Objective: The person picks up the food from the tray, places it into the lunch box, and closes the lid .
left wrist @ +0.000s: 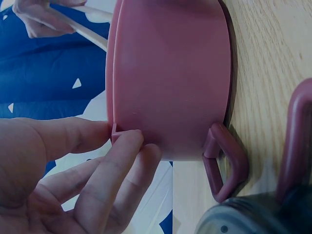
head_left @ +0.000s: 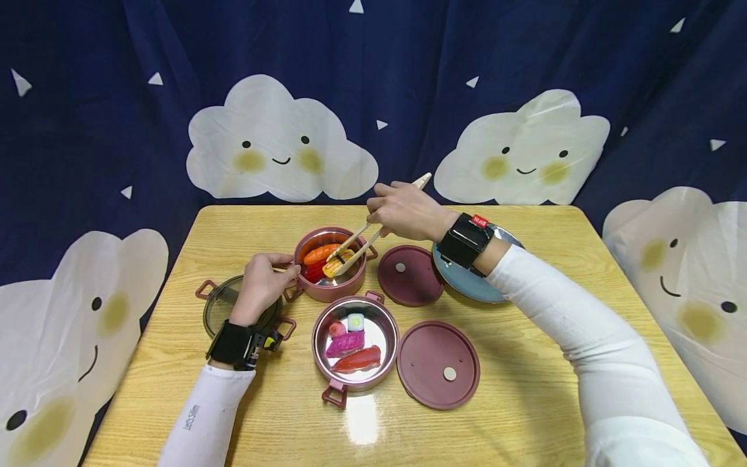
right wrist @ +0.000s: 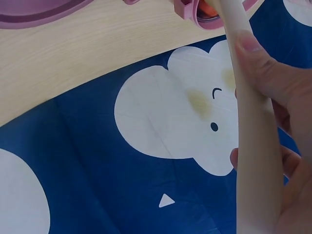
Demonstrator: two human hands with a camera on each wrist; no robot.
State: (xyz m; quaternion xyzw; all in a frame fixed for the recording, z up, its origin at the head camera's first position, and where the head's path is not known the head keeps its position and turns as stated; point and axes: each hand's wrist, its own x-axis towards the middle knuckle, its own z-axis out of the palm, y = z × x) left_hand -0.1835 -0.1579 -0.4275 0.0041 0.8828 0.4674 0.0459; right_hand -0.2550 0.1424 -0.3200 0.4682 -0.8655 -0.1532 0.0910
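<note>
Held pale tongs (head_left: 360, 251) in the right hand (head_left: 404, 209), with the tips set about a yellow piece (head_left: 332, 268) inside the rose pot (head_left: 320, 290).

Risked, at a guess, losing the yellow piece through a weak or off-centre squeeze of slim tips; also risked knocking the rose pot's rim from too low a lift, or tilting the pot from a tug by the left hand (head_left: 261, 288). Pinched the rose pot's left rim in that hand's grip; wrapped the right grip round the tongs. Could not judge the tips' pressure. Pointed the tongs down into the rose pot toward its near left, long axis slanting up past its far right. Showed the yellow piece along roughly that same slant, right of an orange piece (head_left: 318, 255) and a red piece (head_left: 315, 271).
</note>
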